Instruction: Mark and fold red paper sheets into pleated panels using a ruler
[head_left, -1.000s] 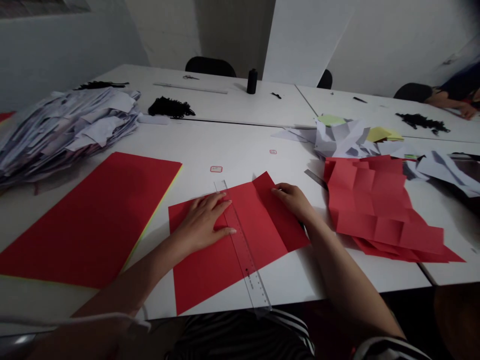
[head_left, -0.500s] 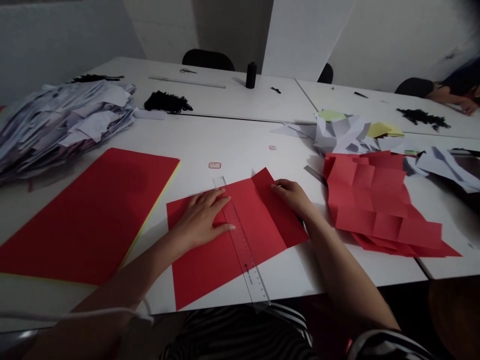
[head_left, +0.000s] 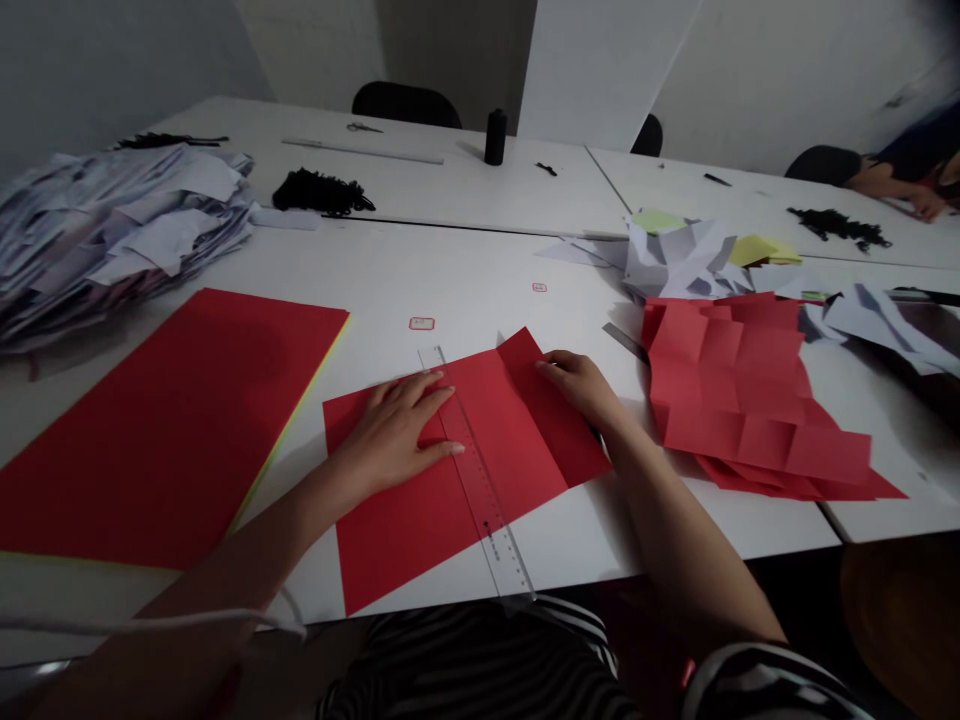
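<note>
With a red sheet [head_left: 514, 440] as the dial's centre on the table, a heap of loose paper [head_left: 135, 225] is lying at ten o'clock and a neat red stack [head_left: 187, 430] at nine, perhaps within easy reach. The left hand [head_left: 401, 430] is resting flat, fingers slightly spread and thumb apart, its tips pressing a clear ruler [head_left: 487, 510] onto the sheet, seemingly so neither slides. The ruler is running from eleven to five o'clock, overhanging the sheet at both ends. At two o'clock the right hand [head_left: 581, 383] is pinching the outer edge of the sheet's raised flap, apparently to steady it; some fingertips are hidden. Creased red paper [head_left: 731, 390] is lying at three o'clock, apart from the uncreased stack.
</note>
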